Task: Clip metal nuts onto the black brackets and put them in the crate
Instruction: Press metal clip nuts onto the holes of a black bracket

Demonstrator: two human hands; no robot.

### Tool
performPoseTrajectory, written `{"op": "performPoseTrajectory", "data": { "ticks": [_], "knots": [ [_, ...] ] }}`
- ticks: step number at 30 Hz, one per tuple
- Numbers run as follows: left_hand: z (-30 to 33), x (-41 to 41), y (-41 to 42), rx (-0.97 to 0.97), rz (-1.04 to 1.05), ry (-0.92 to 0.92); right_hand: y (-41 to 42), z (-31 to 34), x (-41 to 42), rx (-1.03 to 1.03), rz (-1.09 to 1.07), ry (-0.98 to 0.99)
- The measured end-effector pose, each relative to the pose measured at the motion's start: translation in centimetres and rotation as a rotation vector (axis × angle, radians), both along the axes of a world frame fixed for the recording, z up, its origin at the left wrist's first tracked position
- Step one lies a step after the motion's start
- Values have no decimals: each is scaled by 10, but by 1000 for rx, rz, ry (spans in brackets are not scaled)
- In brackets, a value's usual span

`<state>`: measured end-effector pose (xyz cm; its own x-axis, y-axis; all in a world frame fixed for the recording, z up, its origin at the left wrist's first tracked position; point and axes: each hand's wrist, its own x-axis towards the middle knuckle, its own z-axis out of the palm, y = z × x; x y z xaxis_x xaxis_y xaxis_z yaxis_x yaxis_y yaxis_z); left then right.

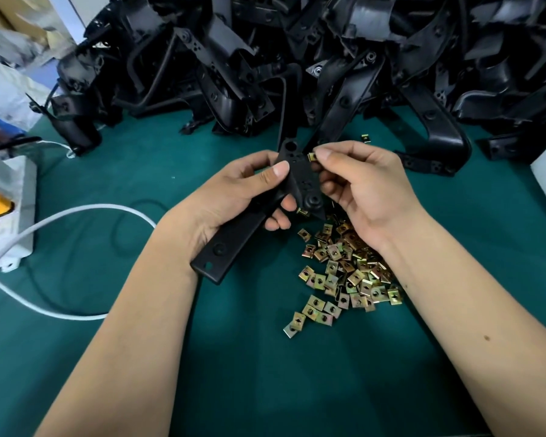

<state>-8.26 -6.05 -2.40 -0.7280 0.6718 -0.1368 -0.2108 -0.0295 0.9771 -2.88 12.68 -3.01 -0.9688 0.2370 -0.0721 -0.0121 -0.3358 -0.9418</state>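
From the head camera I see my left hand (234,197) wrapped around a black bracket (243,225). My thumb lies on top and my fingers curl under it. The bracket is held up over the green table (202,357), with one end near my wrist and the other end pointing away from me.

My right hand (363,187) pinches a small metal nut (311,157) between thumb and finger. The nut touches the right edge of the bracket, near its far end. Another nut (302,211) sits on the bracket's edge lower down.

A pile of loose nuts (344,269) lies on the table under my right wrist. A big heap of black brackets (297,58) fills the far side. One lone nut (365,138) lies near that heap. A white cable (76,212) curves on the left.

I cannot see the crate.
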Motion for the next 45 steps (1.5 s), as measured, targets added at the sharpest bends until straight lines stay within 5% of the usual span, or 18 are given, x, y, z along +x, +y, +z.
{"op": "performPoseTrajectory", "data": {
  "ticks": [26, 32, 35, 38, 41, 45],
  "knots": [
    [-5, 2, 7, -181, 40, 110, -4, 2, 6, 171, 35, 9],
    [-6, 1, 12, -164, 72, 127, 8, 2, -2, 512, -89, 25],
    [-4, -1, 12, -64, 92, 59, 23, -1, -16, 1169, -324, -59],
    [-4, -2, 10, 55, 84, -37, 35, 1, -31, 1726, -247, -291],
    [-6, -1, 10, 111, 86, -76, 34, 7, -42, 1777, -73, -422],
    [-9, -2, 10, 119, 132, -55, 32, 10, -43, 1707, -173, -308]
  ]
}}
